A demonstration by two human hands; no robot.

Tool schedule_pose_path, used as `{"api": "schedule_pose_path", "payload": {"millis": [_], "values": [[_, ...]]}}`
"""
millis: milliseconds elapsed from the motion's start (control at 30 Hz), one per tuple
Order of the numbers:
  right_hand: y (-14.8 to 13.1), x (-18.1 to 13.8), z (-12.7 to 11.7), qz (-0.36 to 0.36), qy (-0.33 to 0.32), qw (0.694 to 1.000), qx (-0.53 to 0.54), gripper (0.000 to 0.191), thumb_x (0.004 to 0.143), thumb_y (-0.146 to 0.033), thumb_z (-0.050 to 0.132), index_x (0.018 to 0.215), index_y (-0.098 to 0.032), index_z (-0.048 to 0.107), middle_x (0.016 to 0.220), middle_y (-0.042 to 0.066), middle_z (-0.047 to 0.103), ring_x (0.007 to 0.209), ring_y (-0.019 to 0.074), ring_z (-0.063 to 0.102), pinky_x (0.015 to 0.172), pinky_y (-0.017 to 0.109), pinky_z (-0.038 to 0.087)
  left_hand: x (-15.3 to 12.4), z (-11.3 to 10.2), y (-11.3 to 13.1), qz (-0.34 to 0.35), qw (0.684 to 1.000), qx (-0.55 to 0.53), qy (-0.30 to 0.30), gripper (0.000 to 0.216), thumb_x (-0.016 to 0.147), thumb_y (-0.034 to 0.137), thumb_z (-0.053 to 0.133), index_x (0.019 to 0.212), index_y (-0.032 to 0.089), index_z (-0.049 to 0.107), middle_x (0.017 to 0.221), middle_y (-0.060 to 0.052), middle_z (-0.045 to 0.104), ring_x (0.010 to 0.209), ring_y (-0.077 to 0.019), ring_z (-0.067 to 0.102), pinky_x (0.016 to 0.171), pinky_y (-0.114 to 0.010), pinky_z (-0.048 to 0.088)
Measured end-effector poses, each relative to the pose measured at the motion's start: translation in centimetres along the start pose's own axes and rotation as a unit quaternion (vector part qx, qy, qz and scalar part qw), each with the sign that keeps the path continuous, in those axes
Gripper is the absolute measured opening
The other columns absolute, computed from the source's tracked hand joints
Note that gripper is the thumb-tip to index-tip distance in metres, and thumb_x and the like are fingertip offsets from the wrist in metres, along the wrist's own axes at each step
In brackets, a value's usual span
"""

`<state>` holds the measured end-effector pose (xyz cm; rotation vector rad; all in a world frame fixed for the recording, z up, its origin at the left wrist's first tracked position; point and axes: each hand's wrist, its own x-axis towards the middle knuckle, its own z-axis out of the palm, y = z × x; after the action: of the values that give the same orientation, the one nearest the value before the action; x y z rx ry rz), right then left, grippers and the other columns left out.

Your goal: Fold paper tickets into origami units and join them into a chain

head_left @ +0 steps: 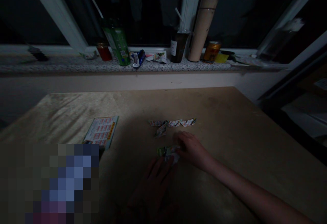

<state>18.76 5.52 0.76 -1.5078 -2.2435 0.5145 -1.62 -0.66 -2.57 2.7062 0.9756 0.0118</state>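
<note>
In the dim head view, a small printed piece of paper (167, 150) with green and white areas lies on the table. My left hand (154, 181) is open, fingers spread, their tips at the paper's near edge. From the right, my right hand (191, 147) has its fingers curled in on the paper's right edge; the exact grip is dark and blurred. Just beyond both hands, several folded printed strips (174, 123) form a row, with one strip (160, 130) slanting toward me at its left end.
A printed card (102, 131) lies left on the cloth-covered table (217, 108). Along the stone windowsill (153, 66) stand a green bottle (117, 45), a red jar (104, 52), a dark cup with a straw (178, 47), a tall flask (203, 30) and a gold can (212, 52). The lower left is pixelated.
</note>
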Motion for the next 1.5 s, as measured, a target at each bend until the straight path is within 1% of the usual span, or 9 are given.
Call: {"api": "schedule_pose_path", "payload": {"millis": [167,267,433,600,833,933,1100,1333,1500], "values": [[-0.3,-0.1,-0.3,0.007,-0.016,1.0,-0.025,0.013,0.072,-0.011,0.061,0.081,-0.019,0.056,0.084,0.002,0.058,0.086,0.0197,0.053,0.072,0.03,0.033,-0.2,-0.7,0.3,-0.001,1.0,0.005,0.008,0.088,0.078,0.055,0.049,0.144,0.025,0.0,0.151,-0.003,0.009,0.133,-0.0335,0.017,0.106,-0.05,0.013],[-0.4,-0.2,-0.2,-0.002,-0.007,1.0,-0.02,0.012,0.072,-0.01,0.061,0.079,-0.019,0.057,0.083,0.002,0.058,0.086,0.0196,0.053,0.073,0.03,0.032,-0.3,-1.0,0.4,0.001,1.0,0.009,0.016,0.083,0.081,0.055,0.046,0.144,0.024,0.0,0.151,-0.002,0.01,0.133,-0.0313,0.017,0.107,-0.047,0.012],[-0.3,-0.5,0.1,-0.026,0.023,0.999,0.005,0.013,0.074,-0.01,0.063,0.081,-0.019,0.057,0.082,0.0,0.06,0.085,0.0189,0.054,0.075,0.031,0.032,-0.2,-0.4,0.2,0.007,0.999,0.026,0.031,0.086,0.079,0.057,0.047,0.144,0.023,0.002,0.151,-0.004,0.012,0.131,-0.0332,0.02,0.106,-0.048,0.015],[-0.3,-1.0,0.3,-0.038,0.053,0.998,0.012,0.014,0.075,-0.009,0.062,0.084,-0.019,0.059,0.091,0.003,0.061,0.091,0.0201,0.053,0.078,0.032,0.032,-0.1,-0.4,0.2,0.0,1.0,0.023,0.007,0.09,0.077,0.053,0.051,0.143,0.024,-0.003,0.151,-0.004,0.008,0.132,-0.0341,0.019,0.105,-0.051,0.014],[0.2,-1.1,0.6,-0.048,0.055,0.997,0.008,0.012,0.075,-0.012,0.063,0.083,-0.02,0.058,0.084,0.002,0.062,0.086,0.0195,0.055,0.077,0.031,0.032,0.0,-0.3,0.2,0.006,0.999,0.02,0.026,0.088,0.079,0.057,0.048,0.144,0.023,-0.001,0.151,-0.005,0.011,0.133,-0.0339,0.018,0.106,-0.052,0.012],[0.3,-1.2,0.7,-0.05,0.056,0.997,0.005,0.01,0.077,-0.014,0.062,0.084,-0.02,0.059,0.083,0.003,0.063,0.085,0.0199,0.056,0.076,0.032,0.033,0.0,-0.1,0.1,0.019,0.999,0.014,0.031,0.09,0.079,0.059,0.047,0.144,0.02,-0.002,0.15,-0.007,0.013,0.133,-0.0321,0.02,0.107,-0.049,0.013],[0.1,-1.3,0.6,-0.052,0.053,0.997,0.02,0.028,0.076,-0.011,0.063,0.101,-0.021,0.06,0.089,0.003,0.064,0.088,0.0196,0.056,0.08,0.033,0.034,0.1,-0.1,0.0,0.034,0.999,0.0,0.024,0.09,0.08,0.055,0.048,0.144,0.018,-0.005,0.151,-0.007,0.008,0.135,-0.0293,0.016,0.108,-0.042,0.02],[0.0,-1.4,0.7,-0.071,0.047,0.996,0.02,0.026,0.074,-0.006,0.061,0.094,-0.022,0.063,0.089,0.003,0.062,0.089,0.0189,0.056,0.079,0.032,0.038,0.2,0.1,0.1,0.018,1.0,-0.015,0.016,0.095,0.078,0.052,0.052,0.143,0.016,-0.007,0.151,-0.007,0.01,0.134,-0.0291,0.018,0.108,-0.042,0.019],[0.0,-1.7,0.9,-0.098,0.052,0.993,0.048,0.03,0.074,-0.005,0.06,0.099,-0.022,0.061,0.094,0.003,0.064,0.092,0.0189,0.056,0.08,0.033,0.04,0.4,-0.5,0.4,0.007,1.0,-0.023,-0.009,0.097,0.075,0.053,0.054,0.144,0.016,-0.004,0.15,-0.008,0.01,0.134,-0.0306,0.018,0.108,-0.044,0.02]]}}
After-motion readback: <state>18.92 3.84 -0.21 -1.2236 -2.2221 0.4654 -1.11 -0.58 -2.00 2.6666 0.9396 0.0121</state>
